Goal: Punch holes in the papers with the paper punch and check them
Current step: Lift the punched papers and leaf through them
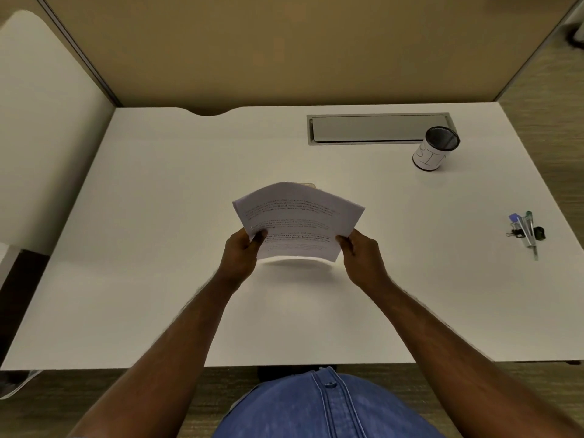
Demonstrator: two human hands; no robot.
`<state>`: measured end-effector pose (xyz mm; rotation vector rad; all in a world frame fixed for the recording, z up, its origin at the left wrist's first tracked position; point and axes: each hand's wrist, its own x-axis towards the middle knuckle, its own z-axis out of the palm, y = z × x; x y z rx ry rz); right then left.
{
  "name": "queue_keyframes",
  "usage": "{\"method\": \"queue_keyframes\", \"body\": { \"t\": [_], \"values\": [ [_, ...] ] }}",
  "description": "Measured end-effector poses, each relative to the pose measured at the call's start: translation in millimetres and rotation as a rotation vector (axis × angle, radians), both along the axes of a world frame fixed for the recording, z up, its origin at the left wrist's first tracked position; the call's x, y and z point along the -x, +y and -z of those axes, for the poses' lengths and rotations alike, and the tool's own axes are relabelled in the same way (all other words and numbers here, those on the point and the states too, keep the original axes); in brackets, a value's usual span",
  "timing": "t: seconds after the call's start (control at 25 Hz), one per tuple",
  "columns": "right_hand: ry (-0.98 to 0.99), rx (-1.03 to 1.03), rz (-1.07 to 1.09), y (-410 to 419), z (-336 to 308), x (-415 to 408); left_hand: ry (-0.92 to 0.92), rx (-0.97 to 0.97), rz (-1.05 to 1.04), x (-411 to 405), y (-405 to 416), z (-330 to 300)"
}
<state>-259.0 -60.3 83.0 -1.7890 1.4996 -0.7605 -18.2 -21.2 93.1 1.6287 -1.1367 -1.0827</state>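
Bowed, printed papers (298,221) pinched at both lower corners by left hand (241,256) and right hand (360,257), perhaps several sheets.

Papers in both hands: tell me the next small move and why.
Probably tilt the papers up for a closer look. The left hand and right hand pinch the near corners, the stack bows above the desk, and no punch is clearly visible; something tan peeks from behind the sheets.

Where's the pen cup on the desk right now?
The pen cup stands at the desk's far right in the head view, just in front of the cable tray's right end.
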Motion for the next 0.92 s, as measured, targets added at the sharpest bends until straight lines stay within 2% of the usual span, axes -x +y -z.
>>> {"method": "queue_keyframes", "body": {
  "t": [0.16, 0.4, 0.56, 0.8, 0.92],
  "values": [
    [-0.058, 0.063, 0.033, -17.8, -22.0, 4.8, 0.041, 0.08, -0.017, -2.3, -10.2, -19.0],
    [-0.05, 0.089, -0.01, -52.6, -35.9, 19.8, -0.077, 0.017, -0.071, -6.0, -11.0, -15.1],
    [-0.103, 0.048, -0.064, -47.5, -27.8, 24.5, -0.111, 0.055, -0.157, 5.6, -7.1, -4.9],
    [-0.256, 0.034, 0.053, -32.8, -25.0, 31.2, -0.206, 0.148, -0.224, 19.6, -5.6, -5.5],
    [-0.246, 0.078, 0.093, -31.4, -25.5, 30.8, -0.278, 0.188, -0.234, 22.6, -6.5, -6.0]
  ]
}}
